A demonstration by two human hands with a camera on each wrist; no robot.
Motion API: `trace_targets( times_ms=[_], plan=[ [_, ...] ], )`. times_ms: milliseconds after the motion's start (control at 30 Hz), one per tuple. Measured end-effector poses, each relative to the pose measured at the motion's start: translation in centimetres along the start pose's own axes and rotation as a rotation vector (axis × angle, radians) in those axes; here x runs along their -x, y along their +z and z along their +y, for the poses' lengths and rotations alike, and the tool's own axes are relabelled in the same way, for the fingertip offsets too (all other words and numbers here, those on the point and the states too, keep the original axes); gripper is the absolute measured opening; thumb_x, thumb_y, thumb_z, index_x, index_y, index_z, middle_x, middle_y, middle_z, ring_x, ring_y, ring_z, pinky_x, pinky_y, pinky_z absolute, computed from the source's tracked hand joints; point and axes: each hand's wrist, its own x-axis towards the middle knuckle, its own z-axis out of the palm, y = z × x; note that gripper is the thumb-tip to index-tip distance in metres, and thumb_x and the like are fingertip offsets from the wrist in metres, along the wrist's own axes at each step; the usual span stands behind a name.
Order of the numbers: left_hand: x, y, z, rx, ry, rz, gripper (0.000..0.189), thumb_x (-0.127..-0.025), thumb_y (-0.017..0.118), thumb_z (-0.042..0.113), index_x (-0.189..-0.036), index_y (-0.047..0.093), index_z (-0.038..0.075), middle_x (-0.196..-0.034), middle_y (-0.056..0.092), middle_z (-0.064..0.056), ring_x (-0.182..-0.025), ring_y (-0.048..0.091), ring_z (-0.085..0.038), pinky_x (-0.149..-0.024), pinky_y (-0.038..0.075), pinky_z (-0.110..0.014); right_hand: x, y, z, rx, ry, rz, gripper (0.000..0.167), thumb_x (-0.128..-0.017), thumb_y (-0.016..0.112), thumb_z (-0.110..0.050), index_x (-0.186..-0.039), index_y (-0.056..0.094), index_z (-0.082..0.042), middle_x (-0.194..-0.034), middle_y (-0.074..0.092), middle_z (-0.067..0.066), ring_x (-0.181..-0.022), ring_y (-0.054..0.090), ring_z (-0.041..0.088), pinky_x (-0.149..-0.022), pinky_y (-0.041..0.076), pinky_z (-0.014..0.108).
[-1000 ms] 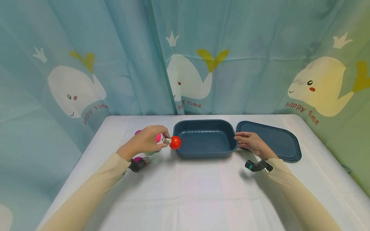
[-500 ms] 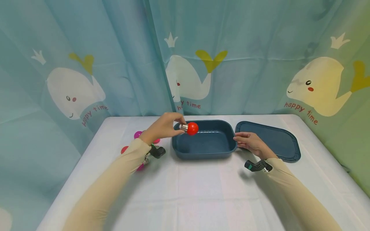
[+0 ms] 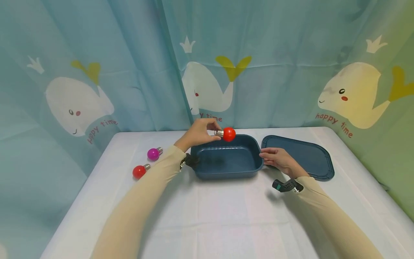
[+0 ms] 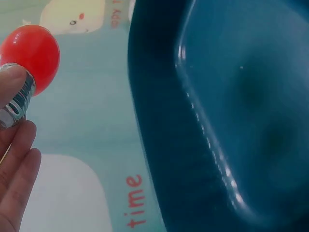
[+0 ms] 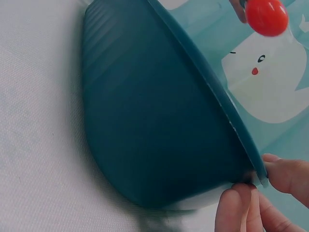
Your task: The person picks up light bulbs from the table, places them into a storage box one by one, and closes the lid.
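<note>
Above table [image 3: 223,208], bulb [image 3: 228,134] between left fingertips [image 4: 27,133]

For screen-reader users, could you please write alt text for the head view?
A left hand holds a red bulb above a blue bin while the right hand pinches its rim; two more bulbs lie left, a lid right.

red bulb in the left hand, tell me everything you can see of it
The red bulb has a glossy, round globe and a silvery, ridged screw base, metal by its look. The left hand pinches it by the base. In the head view it lies sideways in the air, globe to the right, higher than the blue box's rim and apart from it.
</note>
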Motion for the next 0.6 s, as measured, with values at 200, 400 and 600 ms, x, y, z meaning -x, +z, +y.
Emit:
trace_targets(
  times_ms=[200,400,600],
  plan=[
    [-1.4,1.3,-0.6,0.033,-0.020,0.011,0.023,-0.074,0.079,0.011,-0.092,0.066,0.004,-0.094,0.070,-0.010,-0.088,0.066,-0.019,-0.087,0.055,-0.029,-0.1,0.0,0.0,-0.008,0.007,0.003,0.046,-0.092,0.058,-0.011,-0.131,0.041,0.008,-0.085,0.065,-0.015,-0.078,0.063,-0.002,-0.072,0.054,0.016],
    [-2.6,3.0,-1.3,0.113,-0.066,-0.007,0.022,-0.074,0.079,0.009,-0.092,0.067,0.003,-0.093,0.069,-0.012,-0.085,0.067,-0.020,-0.082,0.056,-0.026,-0.1,0.0,-0.2,-0.010,0.020,0.012,0.049,-0.092,0.059,-0.011,-0.132,0.039,0.010,-0.084,0.065,-0.015,-0.077,0.062,-0.001,-0.072,0.054,0.016],
    [-3.4,4.7,-2.1,0.177,-0.098,-0.051,0.023,-0.074,0.078,0.006,-0.094,0.067,0.001,-0.095,0.069,-0.014,-0.083,0.067,-0.021,-0.079,0.057,-0.024,-0.1,0.2,-0.3,0.003,0.023,0.021,0.052,-0.092,0.059,-0.010,-0.133,0.038,0.012,-0.084,0.065,-0.014,-0.077,0.063,-0.001,-0.073,0.054,0.016]
  ],
)
